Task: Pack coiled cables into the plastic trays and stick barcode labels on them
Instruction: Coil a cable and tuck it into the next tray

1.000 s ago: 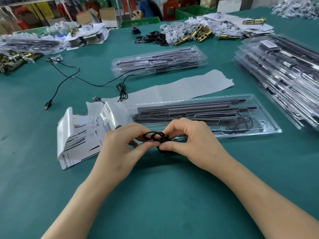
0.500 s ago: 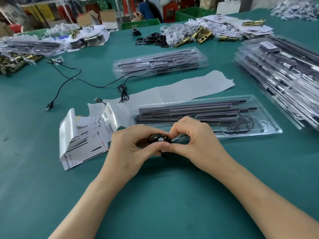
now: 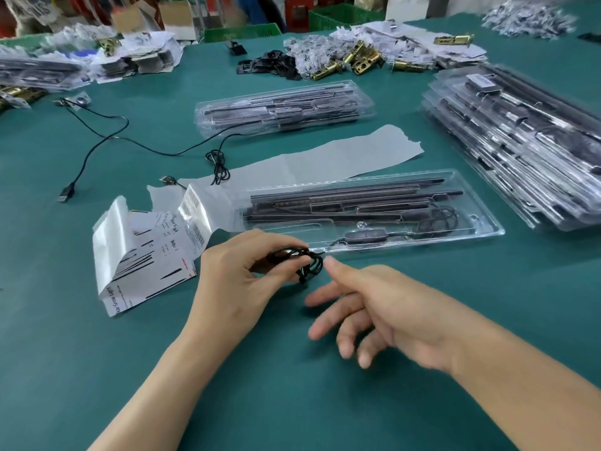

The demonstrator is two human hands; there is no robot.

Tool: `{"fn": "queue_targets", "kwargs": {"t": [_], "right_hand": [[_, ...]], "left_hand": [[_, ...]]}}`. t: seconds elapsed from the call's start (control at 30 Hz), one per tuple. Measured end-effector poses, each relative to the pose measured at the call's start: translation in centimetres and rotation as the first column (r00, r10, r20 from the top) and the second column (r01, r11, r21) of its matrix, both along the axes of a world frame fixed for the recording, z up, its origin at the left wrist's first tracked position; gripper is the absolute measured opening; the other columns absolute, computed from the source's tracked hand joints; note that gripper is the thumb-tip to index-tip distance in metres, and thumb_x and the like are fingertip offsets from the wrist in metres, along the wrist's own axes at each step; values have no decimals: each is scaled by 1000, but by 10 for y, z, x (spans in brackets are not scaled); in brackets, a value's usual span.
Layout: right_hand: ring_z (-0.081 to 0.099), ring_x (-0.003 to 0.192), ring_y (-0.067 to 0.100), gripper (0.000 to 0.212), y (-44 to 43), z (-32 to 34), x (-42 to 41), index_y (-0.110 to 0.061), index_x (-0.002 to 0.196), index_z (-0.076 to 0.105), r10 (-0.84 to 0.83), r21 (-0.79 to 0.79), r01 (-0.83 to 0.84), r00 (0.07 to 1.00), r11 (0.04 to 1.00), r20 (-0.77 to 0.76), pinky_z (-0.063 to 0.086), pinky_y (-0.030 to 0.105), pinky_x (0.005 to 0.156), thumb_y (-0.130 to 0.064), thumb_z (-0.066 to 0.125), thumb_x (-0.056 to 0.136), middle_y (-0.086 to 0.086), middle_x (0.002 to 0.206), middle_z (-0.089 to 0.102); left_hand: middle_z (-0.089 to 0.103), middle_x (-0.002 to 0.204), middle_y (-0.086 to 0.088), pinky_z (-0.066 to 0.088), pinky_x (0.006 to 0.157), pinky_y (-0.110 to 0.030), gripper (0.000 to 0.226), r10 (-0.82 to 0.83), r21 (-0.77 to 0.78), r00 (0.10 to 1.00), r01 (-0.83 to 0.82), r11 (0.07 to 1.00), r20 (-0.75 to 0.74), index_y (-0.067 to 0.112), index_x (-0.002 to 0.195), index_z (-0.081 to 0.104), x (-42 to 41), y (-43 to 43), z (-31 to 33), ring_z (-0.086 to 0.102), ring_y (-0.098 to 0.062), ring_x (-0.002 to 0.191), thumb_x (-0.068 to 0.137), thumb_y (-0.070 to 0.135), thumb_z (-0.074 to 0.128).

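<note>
Lets go of coiled cable (image 3: 309, 268) with right hand (image 3: 400, 317); gripped by both hands half a second ago. Shows folded label sheets (image 3: 146, 255) lying at left on teal worktop (image 3: 81, 369). Pinches cable between thumb and curled fingers of left hand (image 3: 237, 281), just before near edge of clear plastic tray (image 3: 481, 224). Holds right hand open beside cable, fingers spread and relaxed, gripping nothing.
</note>
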State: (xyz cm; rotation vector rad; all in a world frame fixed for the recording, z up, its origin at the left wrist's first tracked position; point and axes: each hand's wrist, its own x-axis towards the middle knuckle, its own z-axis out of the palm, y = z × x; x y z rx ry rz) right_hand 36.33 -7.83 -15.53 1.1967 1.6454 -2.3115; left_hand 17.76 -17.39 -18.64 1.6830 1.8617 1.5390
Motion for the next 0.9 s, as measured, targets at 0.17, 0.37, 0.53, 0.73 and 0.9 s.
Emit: {"fn": "queue_targets", "kwargs": {"t": [0.17, 0.37, 0.53, 0.73, 0.9], "right_hand": [[60, 46, 11, 56, -14, -7, -28, 0, 112, 68, -294, -218, 281, 955, 935, -29, 43, 20, 36, -53, 51, 102, 12, 89, 79], [43, 36, 7, 37, -20, -7, -40, -9, 86, 65, -467, -295, 444, 884, 846, -12, 27, 15, 30, -42, 60, 102, 2, 60, 62], [40, 41, 7, 40, -17, -5, -36, -12, 92, 70, -328, -196, 321, 945, 926, -3, 19, 15, 31, -51, 63, 97, 2, 66, 62], [24, 35, 5, 33, -17, -10, -40, -20, 70, 59, -338, -46, 338, 941, 940, 4, 15, 16, 34, -36, 68, 97, -5, 54, 39], [27, 33, 5, 27, -14, -7, -36, -15, 80, 66, -251, -25, 251, 968, 968, -10, 15, 15, 35, -34, 64, 100, -3, 55, 42]], "left_hand": [[72, 85, 14, 49, 68, -16, 14, 16, -27, 994, -19, 999, -108, 32, 99, 79, 0, -4, 4, 70, -11, 77, 87, 27, 80], [68, 85, 14, 47, 68, -18, 18, -34, -27, 973, 28, 999, -226, 30, 105, 80, -5, -12, 4, 65, -11, 77, 87, 27, 80], [65, 86, 14, 51, 63, -33, 17, -135, -97, 926, 107, 989, -354, 29, 105, 82, -13, -14, 10, 62, -9, 73, 90, 30, 73], [69, 97, 19, 53, 80, -35, 29, -293, -233, 897, 222, 947, -332, 35, 113, 79, -16, -19, 14, 64, -10, 92, 84, 38, 78], [77, 99, 14, 53, 78, -36, 24, -244, -249, 969, 230, 941, -25, 36, 100, 79, -23, -26, 18, 71, -20, 94, 84, 53, 75]]}}
